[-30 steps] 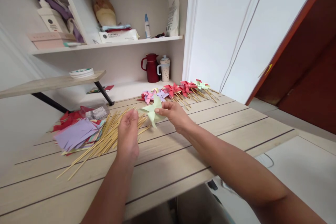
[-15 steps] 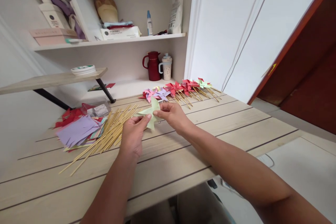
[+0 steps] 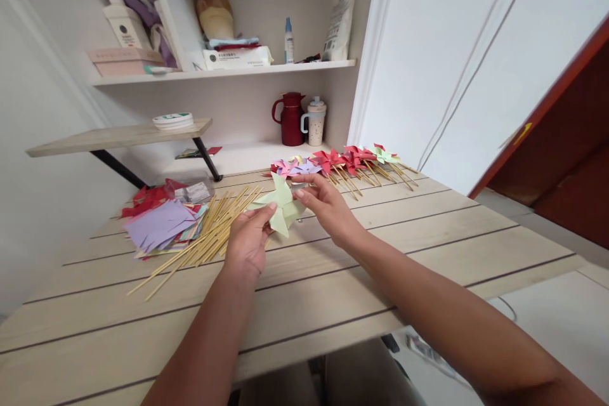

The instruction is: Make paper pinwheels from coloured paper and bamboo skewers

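Observation:
A pale green paper pinwheel (image 3: 280, 205) is held above the table, its folded blades spread out. My left hand (image 3: 250, 235) is closed on its left side, the thumb pressed on the paper near the centre. At the pinwheel's right edge is my right hand (image 3: 328, 206), thumb and forefinger apart; whether its fingertips touch the paper I cannot tell. Behind the hands, finished pinwheels (image 3: 328, 160) in red, pink, purple and green lie in a row on sticks. To the left are a heap of thin wooden sticks (image 3: 214, 228) and a stack of cut purple paper (image 3: 159, 225).
A small raised wooden shelf (image 3: 118, 137) on black legs stands at the left of the table (image 3: 333, 285). At the back are a dark red jug (image 3: 291, 119) and a pale cup (image 3: 315, 122). A wall shelf (image 3: 228, 73) holds bottles, a box and a plush toy.
My right hand's thumb and forefinger have parted from the pinwheel's centre and moved to the right. My left hand keeps its hold. The view has shifted slightly left.

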Tool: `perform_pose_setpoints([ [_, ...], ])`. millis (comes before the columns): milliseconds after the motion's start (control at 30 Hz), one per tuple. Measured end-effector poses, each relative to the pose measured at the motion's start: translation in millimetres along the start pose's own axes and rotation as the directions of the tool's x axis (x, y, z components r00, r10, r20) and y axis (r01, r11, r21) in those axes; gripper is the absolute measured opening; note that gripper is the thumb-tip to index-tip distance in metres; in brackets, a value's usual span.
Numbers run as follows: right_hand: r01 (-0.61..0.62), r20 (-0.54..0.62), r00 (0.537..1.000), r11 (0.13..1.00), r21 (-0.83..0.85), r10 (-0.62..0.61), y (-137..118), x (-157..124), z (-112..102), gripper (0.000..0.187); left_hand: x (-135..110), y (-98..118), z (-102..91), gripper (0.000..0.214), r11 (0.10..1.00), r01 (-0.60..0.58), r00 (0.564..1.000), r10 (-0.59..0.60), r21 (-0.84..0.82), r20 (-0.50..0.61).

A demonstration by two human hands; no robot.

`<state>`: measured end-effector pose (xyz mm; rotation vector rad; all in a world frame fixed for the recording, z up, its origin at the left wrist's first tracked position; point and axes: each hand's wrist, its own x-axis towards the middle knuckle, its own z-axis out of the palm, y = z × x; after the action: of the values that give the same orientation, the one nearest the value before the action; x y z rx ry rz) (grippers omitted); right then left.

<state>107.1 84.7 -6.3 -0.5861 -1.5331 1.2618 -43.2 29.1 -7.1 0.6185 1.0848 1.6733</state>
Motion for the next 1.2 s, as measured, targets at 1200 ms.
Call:
perform_pose_setpoints([
  [1200, 0.549, 0.342, 0.836, 0.635, -0.544, -0.43, -0.7, -6.6, -2.1, 0.039, -5.4, 18.7, -1.5, 0.012, 0.929, 0.218, 0.973, -0.232, -0.299, -0.01],
])
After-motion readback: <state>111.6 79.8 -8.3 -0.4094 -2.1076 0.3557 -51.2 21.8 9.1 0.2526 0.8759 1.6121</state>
